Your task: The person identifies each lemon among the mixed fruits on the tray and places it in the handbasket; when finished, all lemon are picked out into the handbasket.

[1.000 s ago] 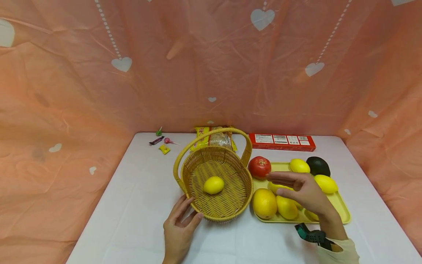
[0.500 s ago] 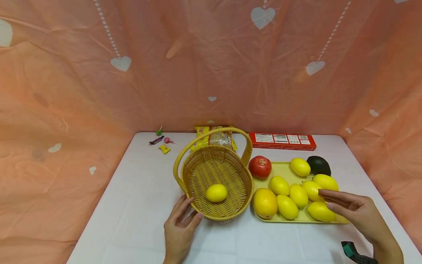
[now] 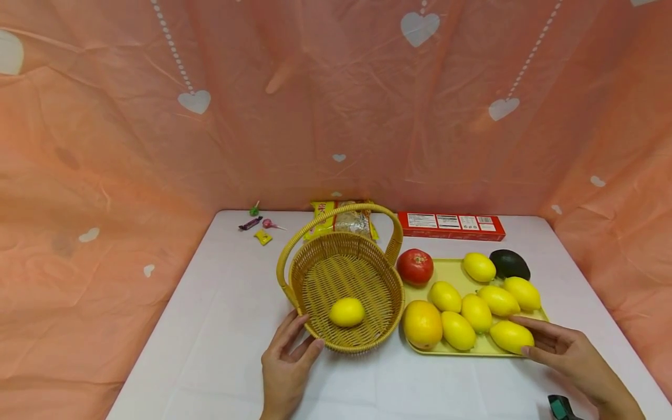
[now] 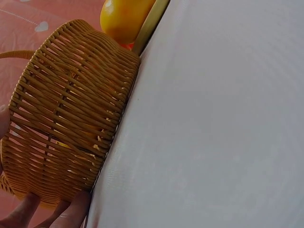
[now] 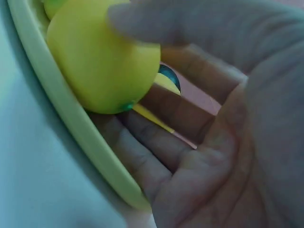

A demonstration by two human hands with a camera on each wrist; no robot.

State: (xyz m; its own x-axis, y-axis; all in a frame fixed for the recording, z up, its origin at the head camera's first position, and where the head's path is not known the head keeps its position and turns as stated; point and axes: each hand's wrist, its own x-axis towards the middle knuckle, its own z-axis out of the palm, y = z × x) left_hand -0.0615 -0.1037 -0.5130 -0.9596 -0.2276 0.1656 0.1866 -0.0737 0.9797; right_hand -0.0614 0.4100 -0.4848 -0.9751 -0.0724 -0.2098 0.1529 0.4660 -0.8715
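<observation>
Lemons (image 3: 346, 312) lie left and right: the left hand (image 3: 286, 367), fingers bent, holds the wicker basket (image 3: 336, 274) around one; on the tray (image 3: 448, 268), the near-edge lemon (image 3: 510, 336) sits within the curled thumb and fingers of the right hand (image 3: 569, 350), best pinched evenly.

The head camera looks forward and down to the bench's (image 3: 210, 350) far edge. Low and tilted, the left-wrist view closely faces the wicker basket (image 4: 71, 109); nearer still, the right-wrist view faces a lemon (image 5: 95, 66), both shared with the head view.
</observation>
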